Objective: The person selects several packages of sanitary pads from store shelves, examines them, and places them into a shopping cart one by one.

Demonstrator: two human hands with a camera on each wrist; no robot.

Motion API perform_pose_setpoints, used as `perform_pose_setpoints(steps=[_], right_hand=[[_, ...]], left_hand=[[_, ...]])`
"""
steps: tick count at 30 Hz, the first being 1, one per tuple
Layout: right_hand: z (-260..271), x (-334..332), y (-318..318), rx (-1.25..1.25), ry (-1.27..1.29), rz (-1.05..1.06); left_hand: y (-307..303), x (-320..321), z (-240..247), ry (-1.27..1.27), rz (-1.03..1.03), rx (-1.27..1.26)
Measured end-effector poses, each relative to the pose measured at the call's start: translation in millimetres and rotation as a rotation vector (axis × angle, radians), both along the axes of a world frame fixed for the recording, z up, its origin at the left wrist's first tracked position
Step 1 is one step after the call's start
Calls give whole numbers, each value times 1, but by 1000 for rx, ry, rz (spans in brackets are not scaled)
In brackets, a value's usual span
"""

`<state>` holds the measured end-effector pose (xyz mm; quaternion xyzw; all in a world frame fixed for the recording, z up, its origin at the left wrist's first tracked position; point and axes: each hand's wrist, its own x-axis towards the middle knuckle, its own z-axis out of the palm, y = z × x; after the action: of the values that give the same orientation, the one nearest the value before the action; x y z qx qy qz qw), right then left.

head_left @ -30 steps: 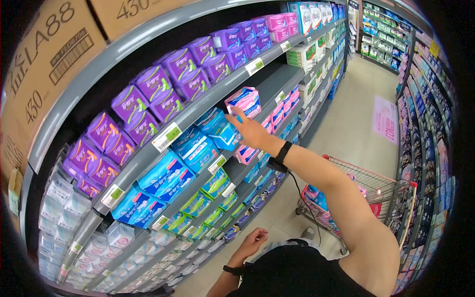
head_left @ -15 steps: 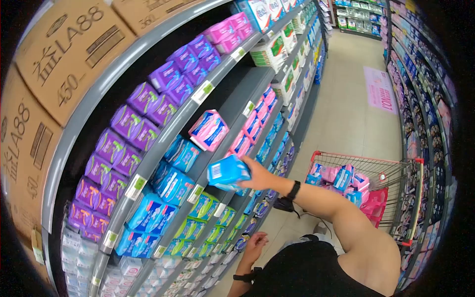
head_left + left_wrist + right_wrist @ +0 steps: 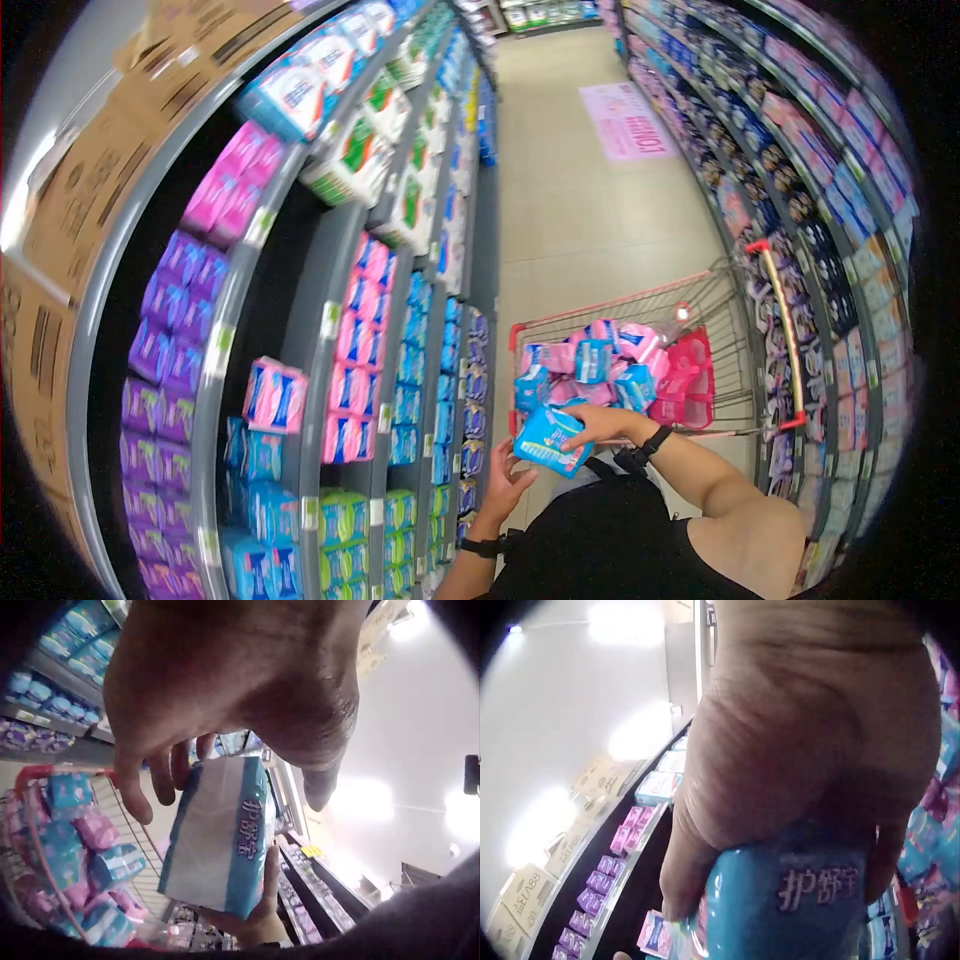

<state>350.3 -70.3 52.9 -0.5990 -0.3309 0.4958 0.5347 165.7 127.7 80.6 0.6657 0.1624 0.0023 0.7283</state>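
Note:
My right hand (image 3: 603,424) grips a blue packet (image 3: 552,441) in front of my body, near the cart's left end. In the right wrist view the thumb and fingers of the right hand (image 3: 802,727) clasp the packet (image 3: 787,900) from both sides. Beside the packet's left side is my left hand (image 3: 506,484), its fingers spread and loosely bent. The left wrist view shows the left hand (image 3: 232,682) over the packet (image 3: 217,832) with the fingers apart; whether they touch it I cannot tell.
A wire shopping cart (image 3: 735,375) holds several pink and blue packets (image 3: 592,362). Shelves with purple packs (image 3: 160,410) run along the left, with a lone pink pack (image 3: 275,396) on one. More stocked shelves (image 3: 840,190) line the right side of the tiled aisle (image 3: 548,205).
The right hand has taken the blue packet off the shelf and carried it right, towards my body and the cart. The left hand is now beside it. The view has turned right.

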Motion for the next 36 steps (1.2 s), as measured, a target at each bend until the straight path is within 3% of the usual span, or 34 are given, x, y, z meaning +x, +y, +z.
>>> perform_pose_setpoints(steps=[3,6,7,9,11,13,15,17,18,20,22,26,27,30,34,35,36], right_hand=[[6,19,-26,30,-98,-58],[32,59,-43,-51,-92,76],[19,70,-42,60,-100,107],[5,80,-43,95,-120,-89],[-14,88,-35,164,-141,-259],[-11,100,-35,77,-56,-264],[-12,97,-33,-30,166,-323],[-39,90,-28,161,358,-301],[-53,88,-25,256,448,-288],[-62,79,-20,161,719,-194],[-58,62,-13,166,841,-198],[-57,43,18,341,443,-113],[-51,42,24,307,658,-122],[-21,37,35,340,221,-268],[-16,39,48,288,461,-316],[-18,38,47,359,447,-249],[-5,35,49,312,249,-190]], left_hand=[[-14,52,-8,24,-105,53],[-27,94,-10,29,-125,228],[-33,105,-7,16,-88,218],[-39,122,-3,-45,-39,288],[-44,134,-3,-128,-20,71],[-47,139,3,-111,-15,-100],[-54,142,13,-147,-63,31],[-47,134,-3,-147,-107,167],[-49,132,9,-176,-133,378],[-54,132,45,-227,-190,802],[-52,131,44,-327,-192,853],[-47,122,33,-418,-86,805],[-41,118,33,-376,-73,813],[-22,109,40,-316,1,896],[6,98,42,-333,50,955],[11,94,45,-346,40,1019],[16,88,46,-354,30,1081]])
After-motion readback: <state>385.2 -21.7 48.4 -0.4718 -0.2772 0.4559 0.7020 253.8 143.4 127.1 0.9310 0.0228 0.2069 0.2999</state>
